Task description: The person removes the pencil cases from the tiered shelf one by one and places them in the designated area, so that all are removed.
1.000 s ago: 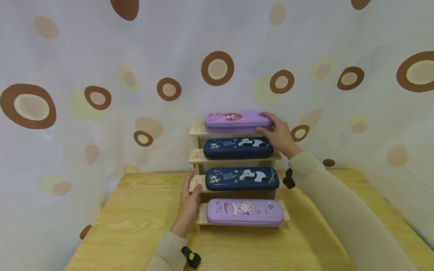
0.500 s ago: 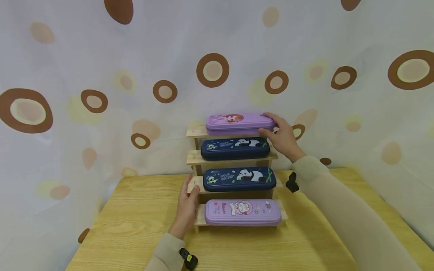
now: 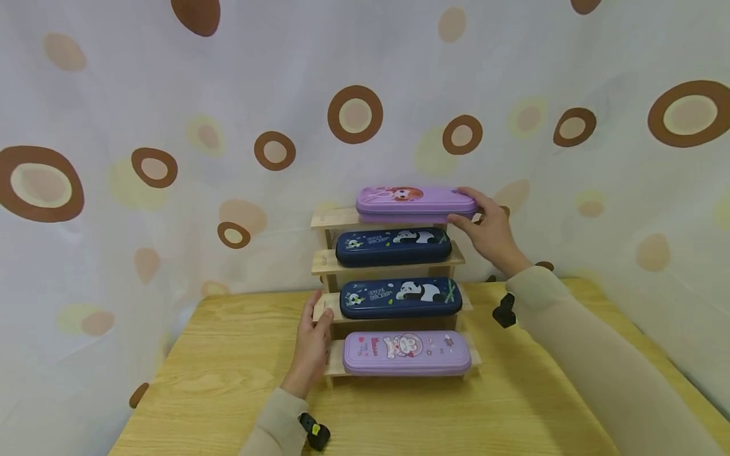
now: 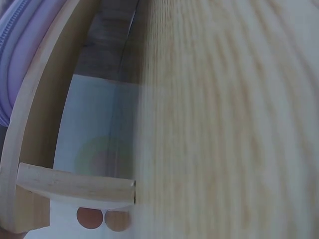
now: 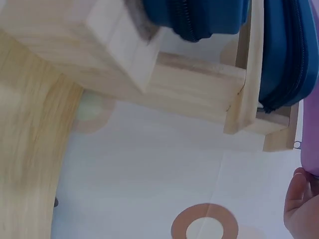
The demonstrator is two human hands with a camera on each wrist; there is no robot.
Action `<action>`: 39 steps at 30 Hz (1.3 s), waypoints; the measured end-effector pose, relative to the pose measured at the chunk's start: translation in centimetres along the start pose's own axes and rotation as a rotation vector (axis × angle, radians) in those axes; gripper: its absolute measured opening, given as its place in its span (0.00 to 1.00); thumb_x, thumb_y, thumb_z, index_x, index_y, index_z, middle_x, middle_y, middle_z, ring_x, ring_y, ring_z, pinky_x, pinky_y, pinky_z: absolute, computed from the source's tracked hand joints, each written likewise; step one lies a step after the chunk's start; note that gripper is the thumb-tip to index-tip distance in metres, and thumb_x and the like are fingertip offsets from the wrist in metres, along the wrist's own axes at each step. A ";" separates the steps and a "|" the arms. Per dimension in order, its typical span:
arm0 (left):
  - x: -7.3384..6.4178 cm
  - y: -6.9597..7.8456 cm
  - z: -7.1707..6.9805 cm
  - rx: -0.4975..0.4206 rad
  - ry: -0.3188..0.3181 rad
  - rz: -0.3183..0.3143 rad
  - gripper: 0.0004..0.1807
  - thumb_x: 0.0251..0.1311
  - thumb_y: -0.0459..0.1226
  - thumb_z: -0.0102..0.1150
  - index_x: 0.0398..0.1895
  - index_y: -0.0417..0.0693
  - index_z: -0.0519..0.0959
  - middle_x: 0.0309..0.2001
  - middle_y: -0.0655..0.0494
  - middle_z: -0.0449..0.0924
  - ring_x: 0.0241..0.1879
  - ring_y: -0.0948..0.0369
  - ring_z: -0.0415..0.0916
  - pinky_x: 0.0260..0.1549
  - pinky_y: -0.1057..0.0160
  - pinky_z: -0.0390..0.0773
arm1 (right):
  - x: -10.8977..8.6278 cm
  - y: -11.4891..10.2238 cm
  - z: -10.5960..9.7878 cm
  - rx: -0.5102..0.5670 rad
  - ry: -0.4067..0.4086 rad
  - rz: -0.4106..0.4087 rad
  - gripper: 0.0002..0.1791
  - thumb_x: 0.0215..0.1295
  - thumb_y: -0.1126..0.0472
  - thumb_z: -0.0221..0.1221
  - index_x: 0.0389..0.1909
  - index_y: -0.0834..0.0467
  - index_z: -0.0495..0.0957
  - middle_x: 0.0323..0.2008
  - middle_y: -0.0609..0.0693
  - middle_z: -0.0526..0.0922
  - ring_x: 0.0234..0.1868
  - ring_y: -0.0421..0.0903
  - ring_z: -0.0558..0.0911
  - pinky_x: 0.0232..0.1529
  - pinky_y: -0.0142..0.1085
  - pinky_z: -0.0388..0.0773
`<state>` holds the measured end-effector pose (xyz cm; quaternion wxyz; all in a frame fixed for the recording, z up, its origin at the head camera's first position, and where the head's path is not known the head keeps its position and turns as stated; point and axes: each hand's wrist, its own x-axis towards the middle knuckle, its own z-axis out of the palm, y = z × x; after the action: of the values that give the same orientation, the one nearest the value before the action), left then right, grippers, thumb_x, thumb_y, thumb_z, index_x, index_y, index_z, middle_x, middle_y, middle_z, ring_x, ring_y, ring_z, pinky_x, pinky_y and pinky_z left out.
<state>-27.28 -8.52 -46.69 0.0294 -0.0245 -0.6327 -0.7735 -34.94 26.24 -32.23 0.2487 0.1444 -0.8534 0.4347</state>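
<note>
by the head view's clock, the purple pencil case [image 3: 413, 206] lies at about ten o'clock from the middle of the right hand [image 3: 489, 233], clearly the nearer hand. its long axis runs from nine to three, nearly level, along the top shelf [image 3: 331, 218] of the wooden rack [image 3: 336, 362]. its three o'clock end sticks out past that shelf; whether its base bears on the wood i cannot tell.

the right hand holds that end, thumb on the near side and forefinger over the far corner of the lid, the case filling the gap between them.

the left hand [image 3: 312, 345] is at seven o'clock from the case, by the rack's nine o'clock end. its thumb and forefinger are parted in a narrow v at the second shelf up; whether they pinch the wood or just rest there i cannot tell.

at six o'clock from the purple case, the upper blue case [image 3: 393, 248], the lower blue case [image 3: 401, 299] and the lilac case [image 3: 407, 354] each lie on a shelf.
</note>
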 end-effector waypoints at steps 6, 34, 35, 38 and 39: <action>0.1 0.2 -0.1 0.042 0.011 0.005 0.29 0.76 0.39 0.45 0.77 0.56 0.55 0.53 0.51 0.69 0.27 0.66 0.61 0.29 0.69 0.65 | -0.8 0.8 -1.1 0.003 0.012 0.020 0.35 0.68 0.49 0.61 0.74 0.51 0.62 0.68 0.56 0.67 0.55 0.53 0.67 0.45 0.37 0.66; -0.2 0.1 0.0 0.027 0.026 -0.013 0.28 0.76 0.40 0.46 0.76 0.59 0.57 0.58 0.48 0.66 0.23 0.67 0.59 0.22 0.72 0.61 | -6.1 3.2 -7.6 0.059 0.136 0.115 0.34 0.65 0.55 0.65 0.72 0.48 0.66 0.59 0.54 0.74 0.35 0.36 0.77 0.23 0.26 0.74; -0.1 0.1 -0.1 0.006 0.021 -0.013 0.28 0.76 0.39 0.46 0.76 0.58 0.57 0.56 0.47 0.66 0.19 0.66 0.56 0.18 0.71 0.58 | -6.3 3.4 -7.9 0.073 0.133 0.134 0.35 0.65 0.55 0.65 0.72 0.47 0.66 0.58 0.53 0.75 0.32 0.36 0.78 0.21 0.28 0.75; -0.1 0.1 -0.1 -0.039 -0.008 -0.017 0.29 0.75 0.38 0.47 0.76 0.57 0.56 0.59 0.47 0.65 0.15 0.66 0.53 0.14 0.71 0.55 | -7.0 3.8 -8.6 0.138 0.127 0.173 0.36 0.65 0.56 0.64 0.73 0.46 0.64 0.57 0.49 0.74 0.28 0.37 0.79 0.21 0.32 0.79; 0.0 0.1 -0.1 -0.047 -0.018 -0.017 0.29 0.75 0.38 0.48 0.76 0.57 0.55 0.61 0.47 0.64 0.15 0.67 0.53 0.14 0.71 0.55 | -7.3 4.0 -8.9 0.162 0.127 0.177 0.36 0.65 0.57 0.64 0.74 0.47 0.64 0.57 0.48 0.74 0.28 0.38 0.80 0.23 0.32 0.80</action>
<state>-27.24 -8.64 -46.61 0.0165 -0.0266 -0.6146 -0.7882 -28.07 36.00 -34.47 0.2506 0.0605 -0.8075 0.5305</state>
